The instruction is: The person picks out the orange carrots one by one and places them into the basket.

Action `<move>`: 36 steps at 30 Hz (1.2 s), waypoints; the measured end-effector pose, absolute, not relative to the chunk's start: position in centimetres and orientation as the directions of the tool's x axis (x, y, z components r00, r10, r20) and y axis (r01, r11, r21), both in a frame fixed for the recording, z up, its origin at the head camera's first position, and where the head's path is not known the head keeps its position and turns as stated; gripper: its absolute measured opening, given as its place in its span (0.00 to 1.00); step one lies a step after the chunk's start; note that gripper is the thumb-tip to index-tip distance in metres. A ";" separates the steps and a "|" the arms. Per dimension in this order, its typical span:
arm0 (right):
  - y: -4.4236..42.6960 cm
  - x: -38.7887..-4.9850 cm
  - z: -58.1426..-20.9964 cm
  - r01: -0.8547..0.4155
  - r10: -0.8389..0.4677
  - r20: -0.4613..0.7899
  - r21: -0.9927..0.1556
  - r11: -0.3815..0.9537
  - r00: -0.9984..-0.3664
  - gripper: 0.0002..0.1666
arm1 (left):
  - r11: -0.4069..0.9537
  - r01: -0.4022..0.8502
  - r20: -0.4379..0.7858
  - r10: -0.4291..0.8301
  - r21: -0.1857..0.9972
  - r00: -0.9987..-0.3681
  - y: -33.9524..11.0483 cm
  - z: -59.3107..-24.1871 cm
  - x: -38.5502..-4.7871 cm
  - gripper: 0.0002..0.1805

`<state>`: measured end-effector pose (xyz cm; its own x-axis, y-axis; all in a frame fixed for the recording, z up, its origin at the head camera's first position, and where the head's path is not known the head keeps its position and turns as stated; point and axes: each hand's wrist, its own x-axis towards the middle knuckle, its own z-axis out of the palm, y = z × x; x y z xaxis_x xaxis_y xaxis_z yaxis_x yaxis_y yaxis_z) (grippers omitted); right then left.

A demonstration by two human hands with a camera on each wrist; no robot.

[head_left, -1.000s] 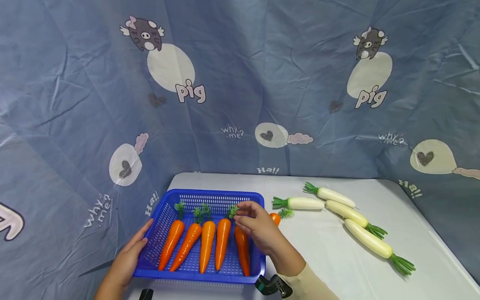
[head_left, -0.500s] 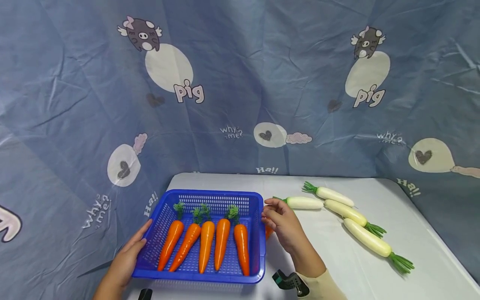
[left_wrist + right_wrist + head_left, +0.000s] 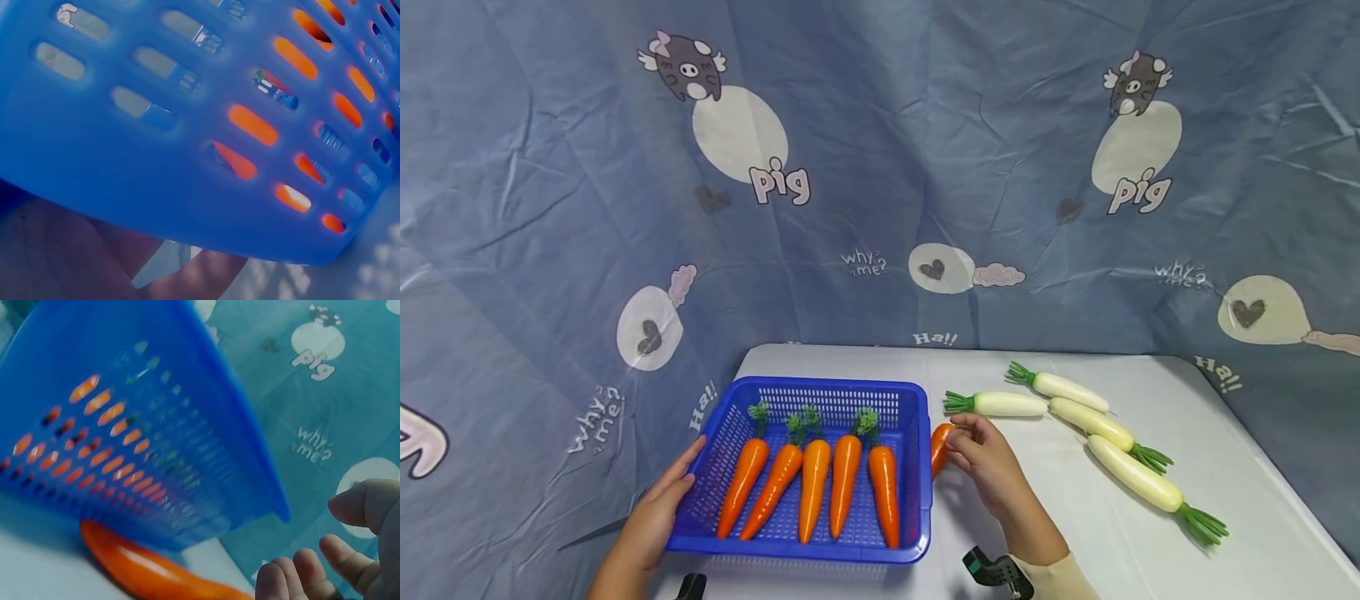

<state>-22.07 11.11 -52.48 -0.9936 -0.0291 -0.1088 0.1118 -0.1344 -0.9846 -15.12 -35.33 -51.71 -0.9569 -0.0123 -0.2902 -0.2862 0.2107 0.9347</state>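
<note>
My left hand (image 3: pixel 653 515) holds the left side of a blue plastic basket (image 3: pixel 797 557). In the left wrist view, my fingers (image 3: pixel 206 275) meet the basket's lower edge. Several orange carrots (image 3: pixel 814 492) with green leafy tops lie side by side in the basket. Another carrot (image 3: pixel 938 450) lies on the table just outside the basket's right wall. My right hand (image 3: pixel 996 467) is at that carrot's top end, which it partly hides along with the leaves. The right wrist view has the thumb and fingers apart, with the loose carrot (image 3: pixel 150 569) beside them.
Several white radishes (image 3: pixel 1009 406) with green tops lie on the white table (image 3: pixel 1060 517) to the right. A patterned blue-grey cloth (image 3: pixel 865 167) hangs behind and at the sides. A small black object (image 3: pixel 691 586) stands at the front edge of view.
My right hand has moved right, out of the basket and over its right wall, to the carrot outside. The left hand and the carrots in the basket have stayed put.
</note>
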 end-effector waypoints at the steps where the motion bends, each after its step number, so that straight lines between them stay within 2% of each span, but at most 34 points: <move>1: 11.2 -22.1 -52.7 0.110 -0.029 -0.107 -0.986 -0.124 -0.994 0.21 | 0.211 -0.289 -0.292 -0.014 0.934 -0.956 -35.3 -51.7 -15.2 0.32; 19: 12.8 -22.7 -55.2 0.164 0.071 -0.171 -0.982 -0.096 -0.983 0.26 | 0.253 -0.274 -0.277 -0.025 0.928 -0.961 -35.3 -51.8 -15.0 0.32; 28: 13.3 -22.8 -55.7 0.205 0.106 -0.204 -0.979 -0.002 -0.973 0.26 | 0.225 -0.280 -0.284 -0.015 0.933 -0.959 -35.2 -52.0 -14.9 0.32; 36: 13.5 -23.6 -55.7 0.193 0.140 -0.177 -0.976 0.105 -0.974 0.31 | 0.252 -0.203 -0.209 -0.003 0.946 -0.978 -35.4 -51.8 -14.5 0.31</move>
<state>-23.57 13.54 -55.73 -0.9741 0.1402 -0.1775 0.1928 0.1046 -0.9757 -14.51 -35.42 -51.85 -0.9780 -0.0034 -0.2088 -0.2029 0.2518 0.9463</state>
